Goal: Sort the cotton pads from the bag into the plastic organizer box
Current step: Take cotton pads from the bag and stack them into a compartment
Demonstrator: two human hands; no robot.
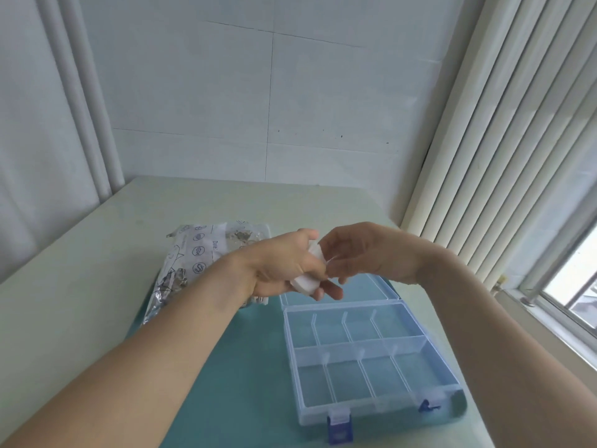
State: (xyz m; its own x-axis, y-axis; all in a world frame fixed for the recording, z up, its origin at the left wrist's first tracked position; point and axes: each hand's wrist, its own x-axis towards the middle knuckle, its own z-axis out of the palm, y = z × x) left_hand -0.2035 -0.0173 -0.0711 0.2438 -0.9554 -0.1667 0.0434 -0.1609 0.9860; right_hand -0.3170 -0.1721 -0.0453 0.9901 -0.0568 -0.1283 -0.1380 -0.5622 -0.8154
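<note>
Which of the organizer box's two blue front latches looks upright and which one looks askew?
The near-left latch stands upright on the organizer box; the near-right latch looks tilted and askew.

Soft, even daylight from the aluminium-framed window [568, 286] at right, past cream vertical blinds [504, 140]. Faint shadows only. Cool blue-green cast. Wide-angle bending of edges; overall slightly soft focus, no harsh glare on the pale tabletop [80, 286].
</note>
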